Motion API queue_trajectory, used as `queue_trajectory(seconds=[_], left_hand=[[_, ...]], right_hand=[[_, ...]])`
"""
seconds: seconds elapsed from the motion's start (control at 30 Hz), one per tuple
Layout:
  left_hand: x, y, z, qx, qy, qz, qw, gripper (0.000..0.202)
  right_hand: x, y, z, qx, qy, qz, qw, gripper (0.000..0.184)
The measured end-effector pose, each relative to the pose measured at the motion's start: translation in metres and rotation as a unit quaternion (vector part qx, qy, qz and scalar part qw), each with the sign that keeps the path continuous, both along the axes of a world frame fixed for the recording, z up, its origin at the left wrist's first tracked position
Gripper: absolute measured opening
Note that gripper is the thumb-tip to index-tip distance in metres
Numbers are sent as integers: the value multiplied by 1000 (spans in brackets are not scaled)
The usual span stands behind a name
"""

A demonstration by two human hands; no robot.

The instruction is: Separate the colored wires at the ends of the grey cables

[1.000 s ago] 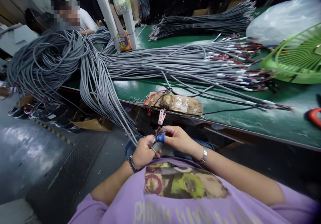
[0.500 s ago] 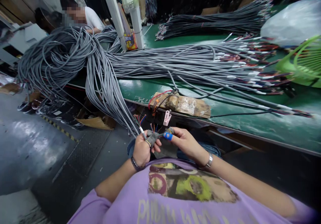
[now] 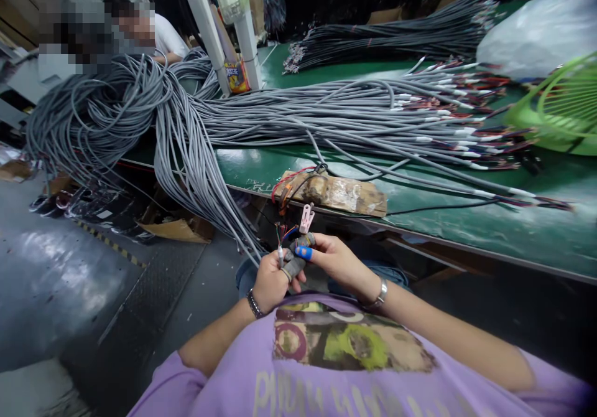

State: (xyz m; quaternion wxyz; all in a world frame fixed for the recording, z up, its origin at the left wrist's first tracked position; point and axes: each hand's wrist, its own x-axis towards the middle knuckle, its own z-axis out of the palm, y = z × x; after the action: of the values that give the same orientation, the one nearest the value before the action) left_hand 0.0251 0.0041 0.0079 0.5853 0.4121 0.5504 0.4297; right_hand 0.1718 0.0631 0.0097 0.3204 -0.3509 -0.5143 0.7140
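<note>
My left hand (image 3: 271, 280) is closed around the end of a grey cable, its thumb in a grey finger cover. Thin coloured wires (image 3: 281, 233) fan out above that hand, past a white sleeve (image 3: 280, 255) on the cable. Close against it, my right hand (image 3: 342, 264) pinches at the wires with a blue-wrapped thumb and a covered forefinger; the wire tips between the fingers are mostly hidden. From the left hand, the bundle of grey cables (image 3: 196, 162) runs up over the bench edge. A pink clip (image 3: 306, 218) hangs just above my fingers.
On the green bench (image 3: 466, 230) lie long grey cables (image 3: 326, 109) with stripped ends and a darker bundle (image 3: 387, 43). A taped wooden block (image 3: 340, 194) sits at the front edge. A green basket (image 3: 559, 112) and plastic bag (image 3: 541, 37) stand right. A person (image 3: 165, 34) works behind.
My right hand has come in closer to the left, so the fingers now touch. The coloured wires have shifted and stand more upright. The view has moved slightly.
</note>
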Motion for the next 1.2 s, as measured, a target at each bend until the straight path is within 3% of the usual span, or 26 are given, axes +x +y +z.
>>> queue_trajectory(seconds=[0.27,0.6,0.83,0.97,1.07,1.2], left_hand=[[1,-1,-8,33,-3,28,999,36],[-5,-1,-10,13,-49,6,999,35],[-8,7,-2,-4,-111,14,994,41],[-8,16,4,-16,-147,-17,989,42],[-7,23,7,-28,-162,-28,986,43],[-4,31,7,-38,-165,-35,985,44]], right_hand=[[-4,-6,-4,-13,1,-61,998,37],[2,-1,-1,-87,69,-1,994,41],[13,18,-21,-219,157,-36,962,47],[10,35,-13,-284,192,3,939,37],[2,40,-6,-238,183,12,954,34],[-5,39,-6,-12,85,-121,989,41]])
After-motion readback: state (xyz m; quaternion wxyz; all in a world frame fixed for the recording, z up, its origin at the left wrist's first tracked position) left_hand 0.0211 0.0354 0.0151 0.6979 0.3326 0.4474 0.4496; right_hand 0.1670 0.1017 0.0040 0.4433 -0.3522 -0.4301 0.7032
